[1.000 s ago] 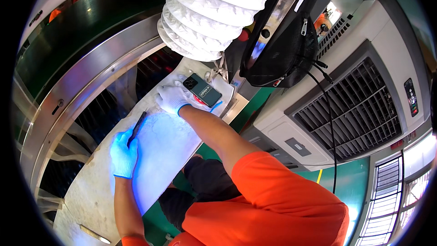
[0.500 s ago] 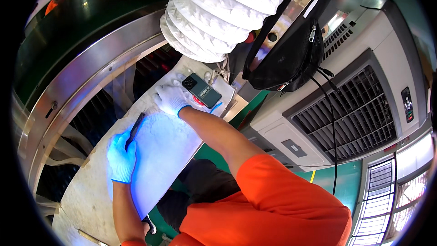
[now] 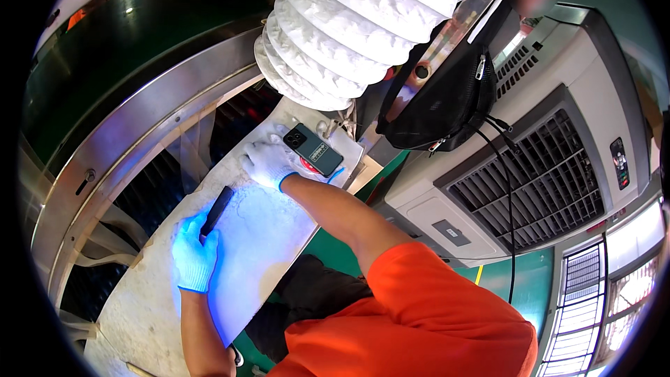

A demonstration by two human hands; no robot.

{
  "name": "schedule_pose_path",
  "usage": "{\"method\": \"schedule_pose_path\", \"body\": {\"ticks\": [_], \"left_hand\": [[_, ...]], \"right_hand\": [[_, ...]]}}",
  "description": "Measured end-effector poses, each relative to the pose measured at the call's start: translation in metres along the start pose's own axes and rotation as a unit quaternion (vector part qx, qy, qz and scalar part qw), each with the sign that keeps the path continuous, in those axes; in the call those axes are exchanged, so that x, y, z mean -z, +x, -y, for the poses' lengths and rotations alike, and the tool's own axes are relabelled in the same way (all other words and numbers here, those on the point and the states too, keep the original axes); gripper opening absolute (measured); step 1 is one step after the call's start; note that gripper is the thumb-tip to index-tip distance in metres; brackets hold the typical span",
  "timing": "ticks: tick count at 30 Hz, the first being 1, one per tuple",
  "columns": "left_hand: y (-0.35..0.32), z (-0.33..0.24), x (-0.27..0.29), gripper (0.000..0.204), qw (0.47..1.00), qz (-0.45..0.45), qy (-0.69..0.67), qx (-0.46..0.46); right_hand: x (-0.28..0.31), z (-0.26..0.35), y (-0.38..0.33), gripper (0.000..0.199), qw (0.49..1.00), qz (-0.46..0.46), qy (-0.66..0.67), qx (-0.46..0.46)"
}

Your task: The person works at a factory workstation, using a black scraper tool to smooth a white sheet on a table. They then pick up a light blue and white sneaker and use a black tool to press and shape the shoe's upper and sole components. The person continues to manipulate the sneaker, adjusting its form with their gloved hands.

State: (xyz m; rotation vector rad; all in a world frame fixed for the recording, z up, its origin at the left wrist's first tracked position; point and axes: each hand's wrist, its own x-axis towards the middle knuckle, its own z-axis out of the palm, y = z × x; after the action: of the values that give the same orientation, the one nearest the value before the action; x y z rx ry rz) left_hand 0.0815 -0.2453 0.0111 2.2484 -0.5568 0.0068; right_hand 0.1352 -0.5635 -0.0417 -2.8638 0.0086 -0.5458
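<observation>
Your left hand (image 3: 195, 255), gloved, is closed around the near end of a dark bar (image 3: 218, 209), thumb on one side and fingers on the other. The bar slants over the tabletop (image 3: 157, 307), its free end pointing away from you; holding it low like that probably leaves most of its length clear. Blue light falls on that glove and the surface beside it.

Your right hand (image 3: 269, 164), also gloved, lies palm down with its fingers close together, perhaps to steady something. Whether anything is under it, you cannot tell from this angle.

Just beside that hand, the phone (image 3: 314, 149) lies back up, partly covering a red item (image 3: 307, 165); it looks set at the far end to stay out of the lit patch. A pale stick (image 3: 139, 370) lies near the lower edge.

As for containers, the black bag (image 3: 447, 101) seems hung by its strap against the metal post, likely to keep it off the tabletop. Its zips look closed, so its contents are hidden.
</observation>
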Motion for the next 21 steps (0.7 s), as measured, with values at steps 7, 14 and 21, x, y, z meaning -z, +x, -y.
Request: {"method": "schedule_pose_path", "body": {"ticks": [7,14,21], "left_hand": [[0.0,0.007,-0.001,0.04,1.0,-0.001,0.022,-0.019],[-0.003,0.001,-0.004,0.038,0.998,-0.028,0.031,-0.048],[-0.003,-0.001,0.001,0.039,0.999,-0.012,0.044,-0.027]], "right_hand": [[-0.002,0.002,0.003,0.032,1.0,0.025,-0.003,-0.01],[0.001,0.002,0.0,0.034,0.999,0.04,-0.004,-0.02],[-0.005,-0.002,0.003,0.034,1.0,0.03,0.001,-0.007]]}}
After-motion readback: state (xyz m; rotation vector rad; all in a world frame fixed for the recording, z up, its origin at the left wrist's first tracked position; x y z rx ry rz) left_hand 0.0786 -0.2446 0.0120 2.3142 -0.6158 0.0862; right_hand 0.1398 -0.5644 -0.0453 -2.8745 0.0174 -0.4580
